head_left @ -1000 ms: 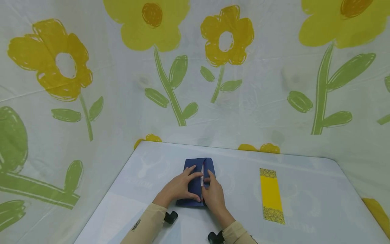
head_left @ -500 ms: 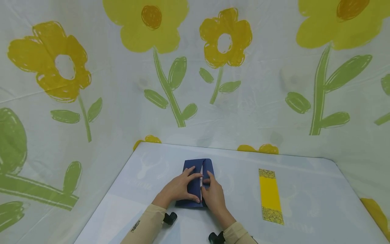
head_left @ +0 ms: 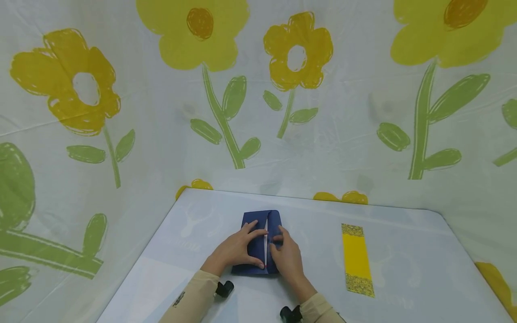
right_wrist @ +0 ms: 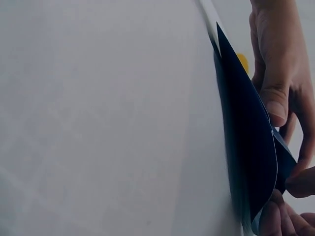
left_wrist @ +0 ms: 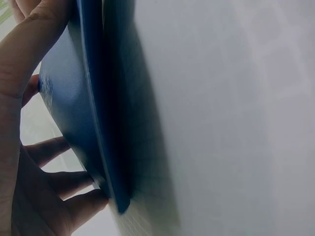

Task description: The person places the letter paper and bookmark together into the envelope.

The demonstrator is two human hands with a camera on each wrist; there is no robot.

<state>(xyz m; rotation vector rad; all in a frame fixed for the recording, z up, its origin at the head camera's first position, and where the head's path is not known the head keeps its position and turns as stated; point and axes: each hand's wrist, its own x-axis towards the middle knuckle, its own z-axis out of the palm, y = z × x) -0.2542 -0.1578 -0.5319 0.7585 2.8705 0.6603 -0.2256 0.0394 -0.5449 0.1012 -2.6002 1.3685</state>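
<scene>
Right hand [head_left: 287,258] shifted rightward over the dark blue, gaping envelope [head_left: 257,247].

Envelope [head_left: 256,246], yellow strip [head_left: 357,258] on table [head_left: 412,251]

Could pass freely over the counter [head_left: 315,237] between the folder [head_left: 256,246] and the strip [head_left: 357,256], or behind both, short of the curtain [head_left: 351,121] at the rear. Blocked above the folder by the left hand [head_left: 234,249] and right hand [head_left: 288,258], close together near its slit. Hampered between the forearms by the jutting wrist cameras [head_left: 228,288].
</scene>
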